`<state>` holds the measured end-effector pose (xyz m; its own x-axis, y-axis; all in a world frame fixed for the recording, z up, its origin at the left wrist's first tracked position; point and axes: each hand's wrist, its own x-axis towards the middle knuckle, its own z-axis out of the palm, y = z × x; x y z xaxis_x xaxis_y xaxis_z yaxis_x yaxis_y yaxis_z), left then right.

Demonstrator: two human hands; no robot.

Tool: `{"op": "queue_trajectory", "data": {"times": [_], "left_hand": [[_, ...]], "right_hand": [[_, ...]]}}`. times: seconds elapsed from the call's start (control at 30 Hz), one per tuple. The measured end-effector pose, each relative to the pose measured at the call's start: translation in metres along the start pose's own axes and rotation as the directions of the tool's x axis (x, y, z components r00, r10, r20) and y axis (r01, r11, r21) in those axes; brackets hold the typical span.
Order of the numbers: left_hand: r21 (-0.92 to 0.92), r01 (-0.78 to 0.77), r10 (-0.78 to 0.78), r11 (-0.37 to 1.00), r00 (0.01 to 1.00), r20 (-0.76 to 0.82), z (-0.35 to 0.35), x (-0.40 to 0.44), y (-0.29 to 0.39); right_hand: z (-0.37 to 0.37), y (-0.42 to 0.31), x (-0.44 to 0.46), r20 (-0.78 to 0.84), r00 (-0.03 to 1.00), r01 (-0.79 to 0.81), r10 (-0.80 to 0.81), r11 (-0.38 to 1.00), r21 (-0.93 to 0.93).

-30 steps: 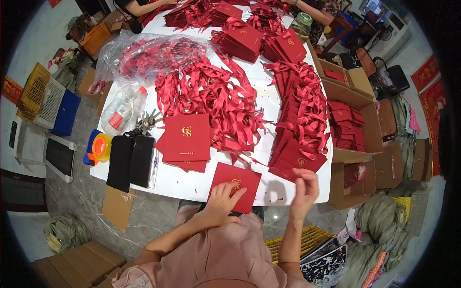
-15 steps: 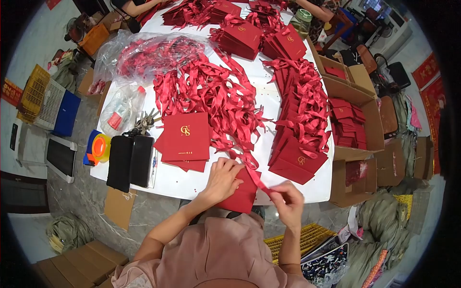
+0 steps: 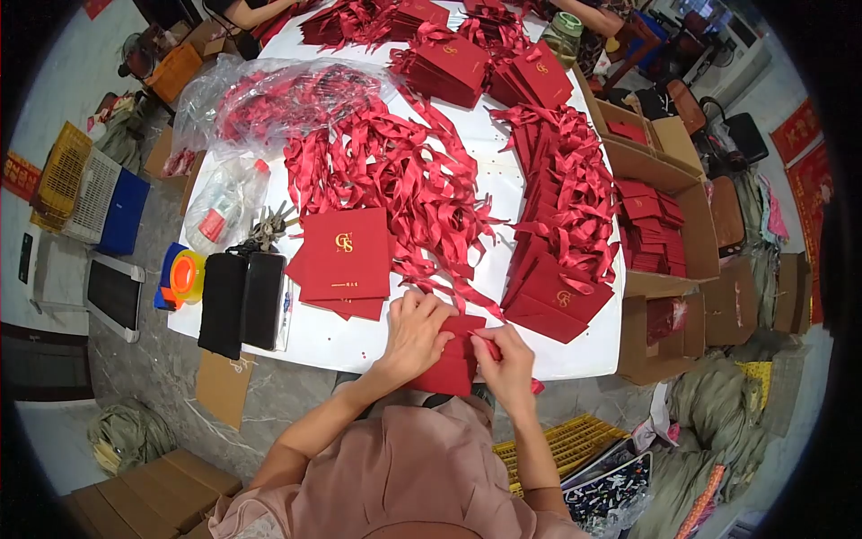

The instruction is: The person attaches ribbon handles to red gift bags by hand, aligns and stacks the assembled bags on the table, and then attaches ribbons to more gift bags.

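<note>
At the table's near edge lies a small red paper bag (image 3: 446,373). My left hand (image 3: 417,334) is closed on its upper left part, thumb on the front. My right hand (image 3: 505,364) pinches a red ribbon (image 3: 537,386) against the bag's right side, and a loose end shows beyond the hand. Just ahead sits a large heap of loose red ribbons (image 3: 395,180). A flat stack of red bags with gold lettering (image 3: 344,256) lies left of it. To the right, a long row of red bags with ribbon handles (image 3: 561,216) leans together.
On the left are a clear plastic bag of ribbons (image 3: 296,99), keys (image 3: 268,229), a black phone (image 3: 265,301), a black pouch (image 3: 223,304) and orange tape (image 3: 187,276). Cardboard boxes (image 3: 664,242) holding red bags stand right of the table (image 3: 575,359). Other people's arms show at the far end.
My right hand has moved left and up to the bag, bringing the ribbon out of the heap to the bag's side. My left hand has stayed on the bag.
</note>
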<state>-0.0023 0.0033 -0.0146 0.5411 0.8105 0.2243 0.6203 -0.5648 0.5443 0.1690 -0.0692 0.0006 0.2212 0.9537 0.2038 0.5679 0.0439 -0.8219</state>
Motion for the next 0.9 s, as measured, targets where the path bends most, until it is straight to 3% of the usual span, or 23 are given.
{"op": "queue_trajectory", "data": {"times": [0.17, 0.33, 0.5, 0.67, 0.9], "left_hand": [[-0.041, -0.003, 0.003, 0.999, 1.000, 0.006, 0.003, -0.002, -0.001], [-0.172, 0.083, -0.076, 0.982, 0.996, 0.047, 0.011, -0.005, -0.001], [-0.174, 0.114, -0.111, 0.978, 0.993, 0.026, 0.009, -0.003, 0.005], [-0.149, 0.095, -0.089, 0.984, 0.995, 0.044, 0.010, -0.006, 0.009], [-0.148, 0.067, -0.063, 0.987, 0.998, 0.030, 0.008, -0.007, 0.005]], "right_hand": [[0.024, 0.010, -0.002, -0.068, 0.997, 0.031, -0.040, 0.992, -0.126], [0.028, 0.006, -0.005, -0.060, 0.998, -0.013, 0.002, 0.982, -0.187], [0.034, 0.001, -0.008, -0.048, 0.999, -0.004, -0.008, 0.969, -0.247], [0.040, 0.004, -0.009, 0.038, 0.992, 0.122, -0.116, 0.926, -0.358], [0.024, 0.005, 0.001, 0.081, 0.996, 0.064, -0.046, 0.972, -0.225]]}}
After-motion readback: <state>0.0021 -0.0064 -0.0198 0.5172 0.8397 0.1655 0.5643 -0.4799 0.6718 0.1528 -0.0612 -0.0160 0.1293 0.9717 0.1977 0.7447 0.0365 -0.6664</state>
